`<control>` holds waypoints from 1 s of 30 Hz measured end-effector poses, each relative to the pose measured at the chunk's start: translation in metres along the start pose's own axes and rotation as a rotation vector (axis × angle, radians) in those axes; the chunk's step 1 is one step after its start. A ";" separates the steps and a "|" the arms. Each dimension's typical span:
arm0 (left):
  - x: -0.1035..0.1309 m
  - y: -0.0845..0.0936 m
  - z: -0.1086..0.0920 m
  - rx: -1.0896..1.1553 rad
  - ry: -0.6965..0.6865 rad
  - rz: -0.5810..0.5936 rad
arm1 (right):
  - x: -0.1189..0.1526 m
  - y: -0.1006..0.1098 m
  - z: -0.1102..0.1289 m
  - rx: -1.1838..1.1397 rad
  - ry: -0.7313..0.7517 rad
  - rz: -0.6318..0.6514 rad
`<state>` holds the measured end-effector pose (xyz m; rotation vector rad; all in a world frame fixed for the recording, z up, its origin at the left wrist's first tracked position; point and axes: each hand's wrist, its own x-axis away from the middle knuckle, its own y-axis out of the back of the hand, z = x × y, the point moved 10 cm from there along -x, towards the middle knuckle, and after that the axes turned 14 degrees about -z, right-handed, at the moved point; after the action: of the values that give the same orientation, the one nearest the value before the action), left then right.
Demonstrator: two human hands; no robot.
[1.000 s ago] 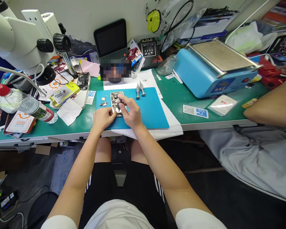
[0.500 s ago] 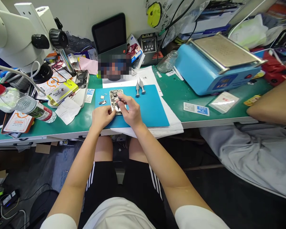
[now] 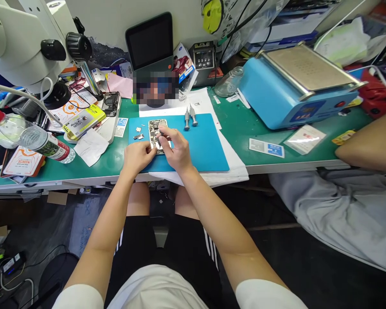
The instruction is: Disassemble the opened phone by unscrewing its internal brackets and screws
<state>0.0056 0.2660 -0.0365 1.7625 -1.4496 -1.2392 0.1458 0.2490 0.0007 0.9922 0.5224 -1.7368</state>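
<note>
An opened phone (image 3: 154, 128) with its inner boards exposed lies on the blue mat (image 3: 209, 148). My left hand (image 3: 139, 155) is closed at the phone's lower left edge, thumb and curled fingers gripping it there. Over the phone's right side, my right hand (image 3: 176, 148) pinches a small dark tool (image 3: 161, 134); most of it is hidden by the fingers, so its kind is unclear. Small loose phone parts (image 3: 138, 137) lie left of the phone. Two grey screwdrivers (image 3: 190, 118) rest at the mat's upper part, to the right.
A microscope (image 3: 56, 51) and a plastic bottle (image 3: 35, 139) stand on the left. A blue heating-plate machine (image 3: 276, 94) occupies the right, with a glass jar (image 3: 229, 82) beside it. Another person's arm (image 3: 369, 143) is at the far right. White paper (image 3: 233, 165) lies under the mat.
The view has shifted slightly. Both hands keep nearly the same place and grip at the phone; no part has visibly moved on the mat.
</note>
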 end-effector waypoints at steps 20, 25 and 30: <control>-0.001 0.039 0.035 0.338 0.308 -0.383 | 0.002 0.003 -0.005 0.038 -0.064 -0.027; -0.001 0.037 0.048 0.435 0.374 -0.396 | 0.004 0.014 -0.011 0.093 -0.125 -0.134; 0.001 0.037 0.047 0.462 0.380 -0.383 | 0.004 0.017 -0.009 0.058 -0.130 -0.164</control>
<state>-0.0526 0.2617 -0.0259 2.5162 -1.2738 -0.6970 0.1640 0.2468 -0.0060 0.8898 0.4823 -1.9577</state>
